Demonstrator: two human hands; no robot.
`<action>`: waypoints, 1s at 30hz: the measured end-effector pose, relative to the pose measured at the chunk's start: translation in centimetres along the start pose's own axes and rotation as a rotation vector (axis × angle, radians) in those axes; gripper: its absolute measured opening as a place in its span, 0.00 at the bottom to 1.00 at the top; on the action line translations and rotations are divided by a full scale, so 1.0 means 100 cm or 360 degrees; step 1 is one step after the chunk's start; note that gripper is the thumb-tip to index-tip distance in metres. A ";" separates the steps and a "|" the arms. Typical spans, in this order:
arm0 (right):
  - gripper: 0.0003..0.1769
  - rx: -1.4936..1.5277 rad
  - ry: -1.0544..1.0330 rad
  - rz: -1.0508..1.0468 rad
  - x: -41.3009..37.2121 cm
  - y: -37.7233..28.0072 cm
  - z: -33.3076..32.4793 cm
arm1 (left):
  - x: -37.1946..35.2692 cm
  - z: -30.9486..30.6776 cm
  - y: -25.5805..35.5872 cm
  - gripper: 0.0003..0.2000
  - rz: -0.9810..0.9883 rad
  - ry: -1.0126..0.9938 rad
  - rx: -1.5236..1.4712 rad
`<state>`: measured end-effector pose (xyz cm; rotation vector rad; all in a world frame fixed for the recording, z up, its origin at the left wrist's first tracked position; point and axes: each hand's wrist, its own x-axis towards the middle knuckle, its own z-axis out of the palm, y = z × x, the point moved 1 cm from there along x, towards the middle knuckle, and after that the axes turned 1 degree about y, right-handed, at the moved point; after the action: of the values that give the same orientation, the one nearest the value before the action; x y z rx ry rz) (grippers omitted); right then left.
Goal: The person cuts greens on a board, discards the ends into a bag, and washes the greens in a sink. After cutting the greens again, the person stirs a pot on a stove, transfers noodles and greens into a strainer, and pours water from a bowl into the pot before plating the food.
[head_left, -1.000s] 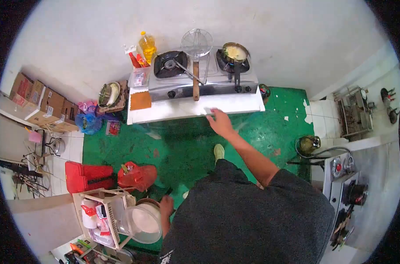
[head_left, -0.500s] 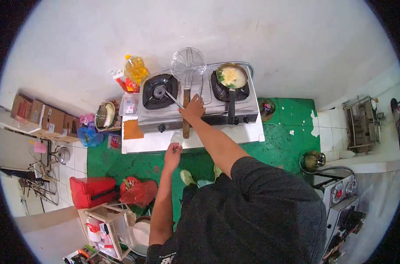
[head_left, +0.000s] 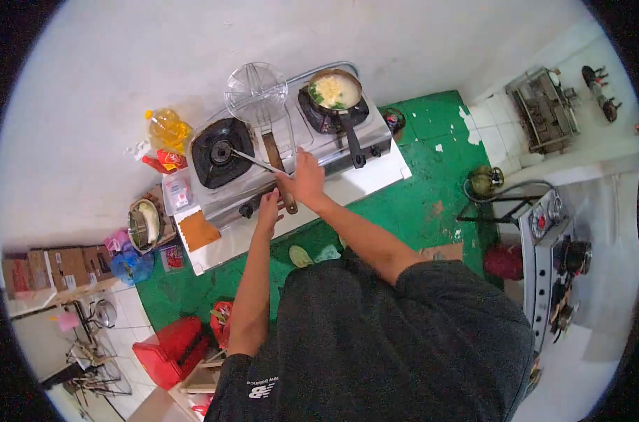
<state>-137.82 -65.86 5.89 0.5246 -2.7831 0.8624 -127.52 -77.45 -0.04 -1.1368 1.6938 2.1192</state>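
Steel stove (head_left: 302,144) sits on a white table (head_left: 376,176). Right hand (head_left: 307,179) lies over the skimmer (head_left: 256,88) handle (head_left: 270,149), grip unclear. Left hand (head_left: 268,209) touches the stove's near edge, fingers together, grip unclear too.

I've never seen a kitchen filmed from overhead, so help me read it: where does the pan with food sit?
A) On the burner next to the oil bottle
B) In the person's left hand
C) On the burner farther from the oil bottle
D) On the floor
C: the pan sits on the far burner, away from the oil bottle. The near burner has no pan on it.
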 end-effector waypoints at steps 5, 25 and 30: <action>0.21 -0.0030 -0.0260 0.0706 -0.041 0.143 -0.013 | 0.010 -0.005 0.000 0.33 -0.0038 -0.0134 -0.0008; 0.17 -0.0536 -0.0651 0.0071 0.008 0.202 -0.037 | 0.048 0.009 -0.031 0.26 0.0441 0.0196 -0.0022; 0.14 -0.1313 -0.0362 -0.1174 0.007 0.255 -0.016 | 0.054 0.018 -0.052 0.29 0.0527 0.0268 -0.0224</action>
<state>-148.09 -45.55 -5.66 1.3599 -2.4541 -0.4943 -128.98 -75.80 -7.43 -1.1704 1.9516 2.4329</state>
